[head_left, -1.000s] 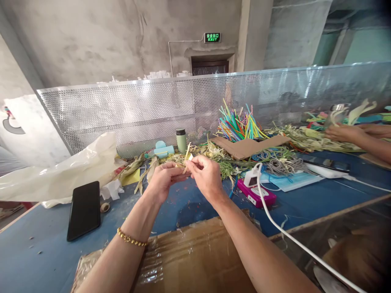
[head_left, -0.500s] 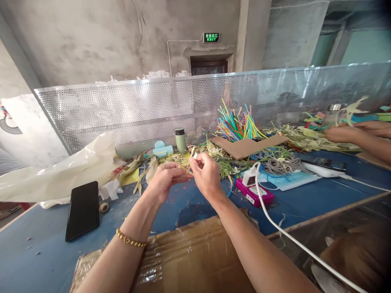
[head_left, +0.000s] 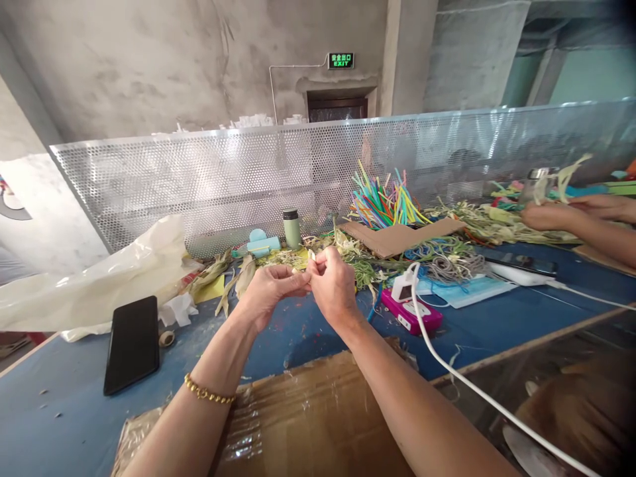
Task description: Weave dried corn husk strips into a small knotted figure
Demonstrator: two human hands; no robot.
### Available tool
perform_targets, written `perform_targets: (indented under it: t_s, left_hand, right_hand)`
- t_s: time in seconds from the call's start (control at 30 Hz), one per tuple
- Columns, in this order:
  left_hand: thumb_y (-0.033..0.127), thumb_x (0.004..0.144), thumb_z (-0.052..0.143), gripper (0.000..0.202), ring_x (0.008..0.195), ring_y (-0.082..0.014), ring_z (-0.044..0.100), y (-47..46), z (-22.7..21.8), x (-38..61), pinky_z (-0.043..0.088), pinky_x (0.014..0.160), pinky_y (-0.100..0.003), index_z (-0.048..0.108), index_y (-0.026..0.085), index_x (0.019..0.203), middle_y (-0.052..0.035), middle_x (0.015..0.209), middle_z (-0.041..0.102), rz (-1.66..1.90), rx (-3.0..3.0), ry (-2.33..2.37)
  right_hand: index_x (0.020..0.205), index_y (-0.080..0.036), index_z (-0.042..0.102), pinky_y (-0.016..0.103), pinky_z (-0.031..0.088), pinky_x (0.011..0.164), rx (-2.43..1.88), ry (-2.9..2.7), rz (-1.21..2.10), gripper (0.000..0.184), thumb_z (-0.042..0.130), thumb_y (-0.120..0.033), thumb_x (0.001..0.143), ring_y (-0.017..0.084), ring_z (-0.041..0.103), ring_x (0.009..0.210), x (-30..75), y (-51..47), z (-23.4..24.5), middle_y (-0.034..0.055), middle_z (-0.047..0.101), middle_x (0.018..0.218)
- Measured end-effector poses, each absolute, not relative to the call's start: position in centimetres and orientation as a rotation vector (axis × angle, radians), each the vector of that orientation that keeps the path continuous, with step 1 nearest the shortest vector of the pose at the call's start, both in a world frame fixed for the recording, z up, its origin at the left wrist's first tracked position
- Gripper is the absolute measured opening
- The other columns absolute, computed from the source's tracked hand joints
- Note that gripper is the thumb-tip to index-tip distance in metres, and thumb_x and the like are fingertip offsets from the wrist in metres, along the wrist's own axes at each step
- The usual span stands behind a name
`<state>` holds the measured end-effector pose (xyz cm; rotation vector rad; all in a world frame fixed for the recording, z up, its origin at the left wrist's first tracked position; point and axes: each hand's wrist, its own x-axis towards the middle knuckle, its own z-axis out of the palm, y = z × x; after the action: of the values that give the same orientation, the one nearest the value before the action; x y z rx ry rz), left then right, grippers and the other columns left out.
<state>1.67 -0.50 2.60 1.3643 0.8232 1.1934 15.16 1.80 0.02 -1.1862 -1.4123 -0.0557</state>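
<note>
Blue tbl (head_left: 74, 414): blk phone (head_left: 132, 346), magenta pwr strip (head_left: 404, 315), mask (head_left: 474, 293); husks (head_left: 244, 277) at bk.

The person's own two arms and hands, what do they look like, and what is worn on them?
The left hand and right hand are without gloves, and no sleeves show. A bracelet of round gold-coloured beads circles the left forearm.

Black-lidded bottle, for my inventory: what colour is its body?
Bottle body: pale green, shown in the head view.

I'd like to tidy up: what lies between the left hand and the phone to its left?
The head view shows a small roll, tissue, husk and blue tabletop.
</note>
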Motion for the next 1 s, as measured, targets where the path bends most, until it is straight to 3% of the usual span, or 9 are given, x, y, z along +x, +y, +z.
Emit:
perform_targets:
  t_s: [0.23, 0.4, 0.67, 1.0]
  left_hand:
    - [0.032, 0.061, 0.089, 0.026, 0.066, -0.0195, 0.071, 0.2, 2.2, 1.0, 0.056, 0.077, -0.035, 0.071, 0.013, 0.064, -0.0099, 0.068, 0.075, 1.294, 1.367, 0.878]
    - [0.026, 0.06, 0.087, 0.021, 0.063, -0.0182, 0.07, 0.7, 2.4, 0.2, 0.057, 0.073, -0.033, 0.071, 0.013, 0.06, -0.0098, 0.064, 0.074, 1.359, 1.302, 0.967]
    - [0.023, 0.062, 0.084, 0.016, 0.058, -0.015, 0.066, 1.2, 2.4, -0.4, 0.057, 0.068, -0.03, 0.072, 0.013, 0.058, -0.0073, 0.062, 0.072, 1.451, 1.291, 0.97]
    - [0.028, 0.058, 0.088, 0.023, 0.057, -0.0149, 0.065, 1.0, 2.2, 0.0, 0.057, 0.066, -0.03, 0.07, 0.014, 0.056, -0.0057, 0.059, 0.07, 1.444, 1.279, 0.992]
  right_hand:
    - [0.074, -0.022, 0.053, 0.029, 0.042, 0.062, -1.193, -1.435, 0.039, 0.012, 0.062, -0.023, 0.083, 0.019, 0.062, 0.061, 15.7, 1.9, 0.5, 0.0037, 0.067, 0.067]
    - [0.074, -0.022, 0.056, 0.029, 0.042, 0.064, -1.133, -1.454, 0.027, 0.027, 0.057, -0.04, 0.093, 0.018, 0.061, 0.062, 16.7, 1.3, 1.2, 0.0047, 0.068, 0.066]
    - [0.078, -0.018, 0.067, 0.03, 0.04, 0.075, -1.004, -1.919, -0.329, 0.016, 0.067, -0.024, 0.092, 0.019, 0.06, 0.08, 15.6, 0.4, 0.7, 0.0063, 0.068, 0.083]
    - [0.077, -0.017, 0.064, 0.035, 0.033, 0.076, -1.033, -1.951, -0.736, 0.018, 0.058, -0.013, 0.094, 0.021, 0.056, 0.08, 15.0, 0.1, 0.1, 0.0068, 0.066, 0.081]
